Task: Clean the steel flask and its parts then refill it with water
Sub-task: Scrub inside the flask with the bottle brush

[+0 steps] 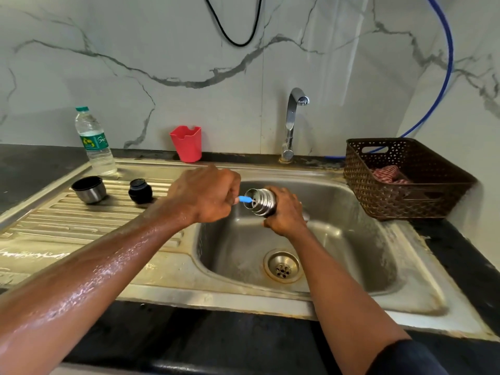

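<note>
Clenched around the steel flask (262,202), the right hand (285,211) holds it tilted over the sink (378,231), mouth toward nine o'clock; the left hand (204,194) is fisted on a blue brush (244,199) entering that mouth; wet skin could let the flask slip into the basin, or a hard stroke could jolt it loose; cup lid (89,189) and stopper (140,191) wait at nine o'clock on the drainboard (81,220).

Flask (263,202) body hidden under right hand (284,212); brush (244,199) head inside.

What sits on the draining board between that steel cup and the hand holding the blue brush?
In the head view, a black stopper stands on the ribbed draining board, between the steel cup and the left hand.
</note>
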